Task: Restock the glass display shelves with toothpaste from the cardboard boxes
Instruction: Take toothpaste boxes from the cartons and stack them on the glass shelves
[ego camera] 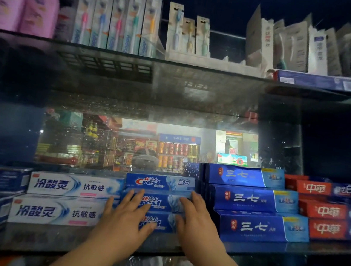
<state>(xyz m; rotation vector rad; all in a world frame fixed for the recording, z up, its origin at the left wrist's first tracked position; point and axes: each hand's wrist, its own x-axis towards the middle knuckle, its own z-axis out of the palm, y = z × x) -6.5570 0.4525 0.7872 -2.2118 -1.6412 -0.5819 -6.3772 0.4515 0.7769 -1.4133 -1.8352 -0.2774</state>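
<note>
— From the head camera, where is the toothpaste?
— Three blue Crest boxes sit stacked on the lower glass shelf. They are between white boxes to the left and dark blue boxes to the right. Red boxes stand further right.
— And the hands?
— The left hand lies flat against the stack's front, fingers straight, gripping nothing. The right hand does likewise, just beside it.
— Above?
— Packaged toothbrushes stand on the upper shelf.
</note>
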